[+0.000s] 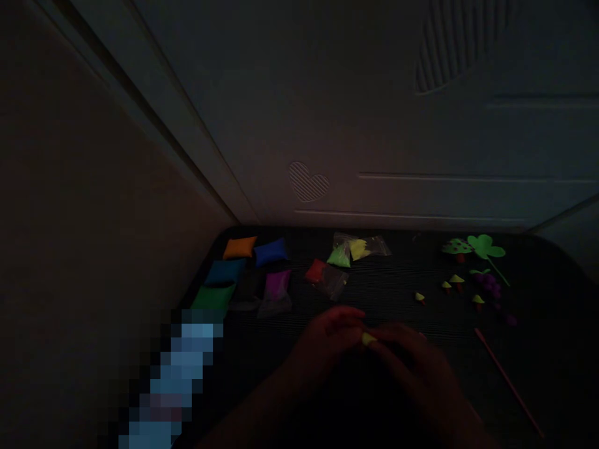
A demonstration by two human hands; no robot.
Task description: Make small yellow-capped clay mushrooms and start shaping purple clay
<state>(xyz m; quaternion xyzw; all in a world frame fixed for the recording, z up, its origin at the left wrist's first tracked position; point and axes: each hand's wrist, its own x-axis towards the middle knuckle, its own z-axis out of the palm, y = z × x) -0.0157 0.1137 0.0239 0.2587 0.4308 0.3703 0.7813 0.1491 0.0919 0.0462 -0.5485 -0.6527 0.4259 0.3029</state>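
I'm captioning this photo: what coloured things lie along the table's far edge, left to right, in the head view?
Orange packet, blue packet, light-green packet, yellow packet, green-capped mushroom, green clover shape.

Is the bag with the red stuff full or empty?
Neither, only partly full: the red stuff fills one end of the bag, and the rest is see-through.

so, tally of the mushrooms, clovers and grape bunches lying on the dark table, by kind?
Small yellow-capped mushrooms: 4
Large green-capped mushroom: 1
Green clover: 1
Purple grape bunch: 1
Total: 7
Held yellow piece not counted.
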